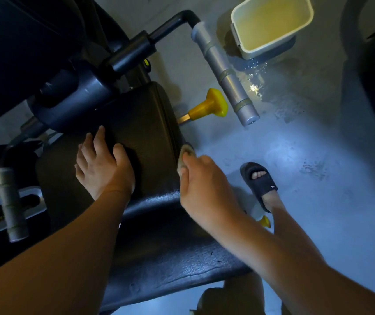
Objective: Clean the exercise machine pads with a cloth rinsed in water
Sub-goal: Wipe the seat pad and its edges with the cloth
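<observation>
The left hand (pixel 104 169) lies flat, grip open, on the black pad (pixel 145 119). The right hand (pixel 204 189) grips a pale cloth (pixel 183 155) against the pad's right edge. A tub (pixel 270 50) of yellowish water stands on the wet grey floor (pixel 318 160).

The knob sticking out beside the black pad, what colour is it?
Yellow. The knob shows best in the head view, the only one here.

On my feed I count two hands, the left hand (pixel 104 169) and the right hand (pixel 204 189), one cloth (pixel 185 155), two black pads (pixel 145 123), two grey grips (pixel 225 76), two yellow knobs (pixel 209 105), one tub of water (pixel 273 23) and one sandal (pixel 259 180).
</observation>
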A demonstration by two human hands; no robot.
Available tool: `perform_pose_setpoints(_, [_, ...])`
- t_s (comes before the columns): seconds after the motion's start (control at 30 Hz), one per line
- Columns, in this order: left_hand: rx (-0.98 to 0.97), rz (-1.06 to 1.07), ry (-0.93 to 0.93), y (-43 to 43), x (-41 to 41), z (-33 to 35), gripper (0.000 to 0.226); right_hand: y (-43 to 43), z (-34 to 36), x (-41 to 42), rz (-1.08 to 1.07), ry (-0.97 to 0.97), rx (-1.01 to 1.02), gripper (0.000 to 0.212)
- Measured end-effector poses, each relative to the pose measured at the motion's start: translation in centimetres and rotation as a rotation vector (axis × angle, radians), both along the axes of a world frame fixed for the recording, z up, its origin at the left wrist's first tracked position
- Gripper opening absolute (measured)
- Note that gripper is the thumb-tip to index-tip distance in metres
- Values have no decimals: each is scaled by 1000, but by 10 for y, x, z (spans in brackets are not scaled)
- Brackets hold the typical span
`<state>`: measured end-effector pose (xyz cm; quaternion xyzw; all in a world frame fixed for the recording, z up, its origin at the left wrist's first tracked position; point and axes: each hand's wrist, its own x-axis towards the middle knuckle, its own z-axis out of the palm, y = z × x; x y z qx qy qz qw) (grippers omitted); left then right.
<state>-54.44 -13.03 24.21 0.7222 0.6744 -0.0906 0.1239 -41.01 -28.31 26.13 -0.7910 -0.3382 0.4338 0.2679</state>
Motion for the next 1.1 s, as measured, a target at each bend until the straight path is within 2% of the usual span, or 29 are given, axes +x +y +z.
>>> perform_pose_setpoints(0.13, [-1,4,-9,1,0,0,58,-21,29,-15,13,14,13,20])
perform_pose_setpoints(0.27, [4,5,-12,0,1,1,58,-19,21,-18,-33,-7,9,16])
perform_pose_setpoints(0.4, [-1,-2,-20,0,-2,1,58,24,-5,5,-81,-37,54,21])
perform_pose_setpoints(0.57, [15,-8,-16,1,-4,-1,59,77,-34,23,-101,-62,151,14])
perform_pose_setpoints(0.63, [12,-9,-11,0,-4,-2,59,65,-30,20,-101,-80,144,10])
perform_pose_setpoints(0.87, [-17,-2,-29,2,-4,1,59,-11,17,-28,-97,-130,-38,20])
perform_pose_setpoints(1.0, [-17,-9,-26,4,-4,2,59,-28,24,-45,-101,-125,-76,33])
perform_pose_setpoints(1.1, [-15,-7,-24,3,-4,1,59,-19,17,-38,-133,-75,-27,23])
